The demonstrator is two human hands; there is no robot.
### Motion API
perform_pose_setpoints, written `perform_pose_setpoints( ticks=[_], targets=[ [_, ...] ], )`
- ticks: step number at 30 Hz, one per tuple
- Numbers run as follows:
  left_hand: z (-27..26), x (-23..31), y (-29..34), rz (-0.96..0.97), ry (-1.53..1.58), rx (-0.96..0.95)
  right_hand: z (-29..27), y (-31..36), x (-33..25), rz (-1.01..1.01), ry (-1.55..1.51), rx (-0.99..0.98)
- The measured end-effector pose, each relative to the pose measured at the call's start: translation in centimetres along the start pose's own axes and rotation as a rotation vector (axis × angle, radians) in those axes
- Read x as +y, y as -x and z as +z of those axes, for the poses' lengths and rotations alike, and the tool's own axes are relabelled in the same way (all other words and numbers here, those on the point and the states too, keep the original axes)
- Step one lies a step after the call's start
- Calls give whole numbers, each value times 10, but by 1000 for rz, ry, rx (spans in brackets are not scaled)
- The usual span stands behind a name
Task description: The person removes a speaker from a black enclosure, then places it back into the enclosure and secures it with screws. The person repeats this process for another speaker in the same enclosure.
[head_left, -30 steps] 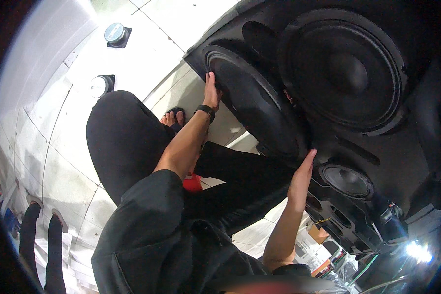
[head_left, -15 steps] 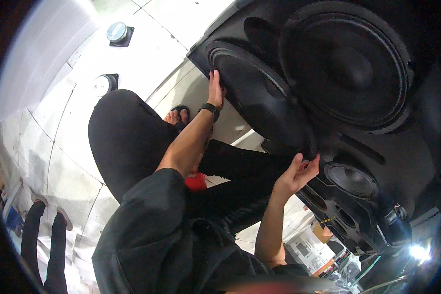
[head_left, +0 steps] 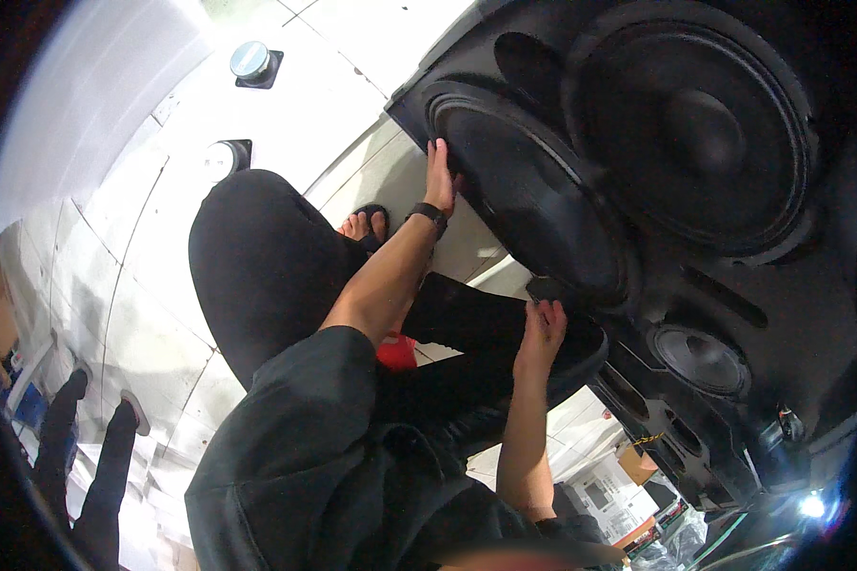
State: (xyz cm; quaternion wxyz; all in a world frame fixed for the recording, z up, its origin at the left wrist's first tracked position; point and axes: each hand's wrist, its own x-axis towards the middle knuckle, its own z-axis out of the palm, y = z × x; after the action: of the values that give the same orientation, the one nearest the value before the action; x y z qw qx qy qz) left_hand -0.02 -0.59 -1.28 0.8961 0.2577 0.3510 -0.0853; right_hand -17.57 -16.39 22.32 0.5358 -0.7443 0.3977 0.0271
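Note:
A large black round loudspeaker driver (head_left: 519, 195) sits at the near left part of a black speaker cabinet (head_left: 724, 297). Against the driver's left rim rests my left hand (head_left: 439, 181), its fingers stretched upward and its thumb side hidden. A dark watch (head_left: 428, 216) is on that wrist. My right hand (head_left: 541, 333) is below the driver's lower edge, near a small dark block-like part (head_left: 545, 287) that I cannot make out. Its fingers are loosely bent, and nothing shows in them. Beside the first driver, a second large driver (head_left: 705, 133) is set in the cabinet.
A smaller round driver (head_left: 700, 360) is lower on the cabinet. Two small drivers with silvery round backs (head_left: 250, 61) (head_left: 224, 160) lie on the white tiled floor. Another person's legs (head_left: 105, 476) stand at lower left. Boxes (head_left: 614, 495) and a bright light (head_left: 811, 504) are at lower right.
My right hand has let go of the driver's lower rim and moved left and down. My left hand stays at the left rim. The whole view has shifted slightly.

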Motion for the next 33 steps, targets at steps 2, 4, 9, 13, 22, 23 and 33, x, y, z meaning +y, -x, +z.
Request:
perform_pose_setpoints(
  ticks=[2,4,9,13,22,23,33],
  targets=[
    [0,-1,0,22,4,-17,-8,-26,7,66,-208,75],
    [1,-1,1,12,11,-14,-12,-54,13,11,-204,177],
    [1,2,4,23,9,-24,-14,-101,33,-88,-230,287],
    [2,3,4,20,-21,10,-17,-111,35,-79,-290,224],
    [-6,6,2,-38,-214,67,-5,-108,11,157,-305,266],
    [-8,6,1,-48,-264,69,-4,-109,9,169,-307,269],
    [-15,15,-4,-30,-292,76,-8,-114,1,306,-301,305]
  ],
)
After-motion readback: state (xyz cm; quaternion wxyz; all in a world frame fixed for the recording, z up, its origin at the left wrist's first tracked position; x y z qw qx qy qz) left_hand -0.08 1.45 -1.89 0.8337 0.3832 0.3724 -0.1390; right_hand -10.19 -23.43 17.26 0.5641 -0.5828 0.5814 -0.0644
